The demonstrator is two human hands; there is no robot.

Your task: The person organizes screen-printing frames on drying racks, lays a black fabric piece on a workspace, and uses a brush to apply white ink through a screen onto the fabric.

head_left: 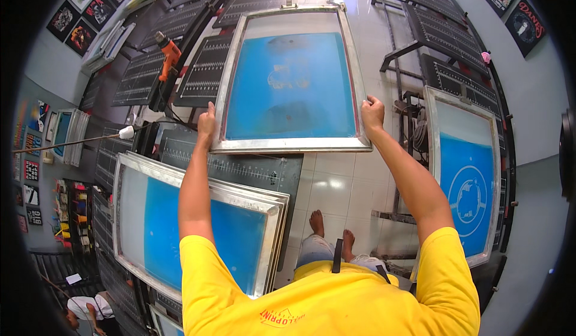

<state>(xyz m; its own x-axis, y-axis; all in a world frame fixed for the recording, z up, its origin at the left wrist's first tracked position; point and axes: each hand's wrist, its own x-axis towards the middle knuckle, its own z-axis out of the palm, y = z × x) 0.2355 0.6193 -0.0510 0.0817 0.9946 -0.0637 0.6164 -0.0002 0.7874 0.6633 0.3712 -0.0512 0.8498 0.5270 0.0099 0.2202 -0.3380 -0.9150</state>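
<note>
Blue-coated, the framed screen (292, 90) is gripped at opposite edges by the left hand (206, 123) and the right hand (373, 114), seemingly so its weight is balanced

Wears a bright yellow shirt (360, 309) | its left sleeve (201, 270) and right sleeve (447, 267) both short and yellow too | small red print (281, 317), angular outline with lettering, across the chest | two narrow black straps (337, 257) at the waist | pale blue, whitish-patched trousers (315, 250) below | left hand (206, 123) and right hand (373, 114) bare | feet (317, 222) bare as well
</note>
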